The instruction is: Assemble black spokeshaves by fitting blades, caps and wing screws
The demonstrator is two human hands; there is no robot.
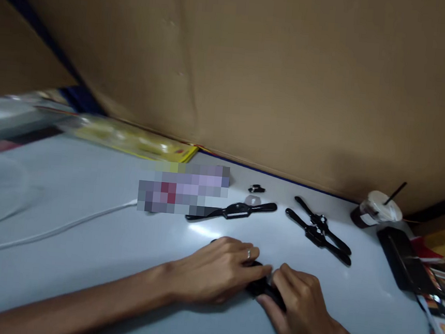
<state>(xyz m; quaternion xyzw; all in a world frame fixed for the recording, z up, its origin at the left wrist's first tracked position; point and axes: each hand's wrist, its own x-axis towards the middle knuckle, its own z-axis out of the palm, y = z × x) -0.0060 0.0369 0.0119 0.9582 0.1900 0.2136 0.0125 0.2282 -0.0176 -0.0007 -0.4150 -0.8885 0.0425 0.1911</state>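
Note:
Both hands are closed on a black spokeshave just above or on the table in front of me. My left hand, with a ring on one finger, covers its left handle and part of the middle. My right hand grips its right handle, thumb underneath. Most of that tool is hidden by my fingers. Beyond them lies another black spokeshave with an open slot in its body. To the right, two more spokeshaves rest side by side. A small black metal part lies further back.
A blurred-out phone-like object has a white cable running left. Behind it lies a yellow plastic package. At right stand a lidded cup with a straw and a black case. A brown partition closes off the table's back.

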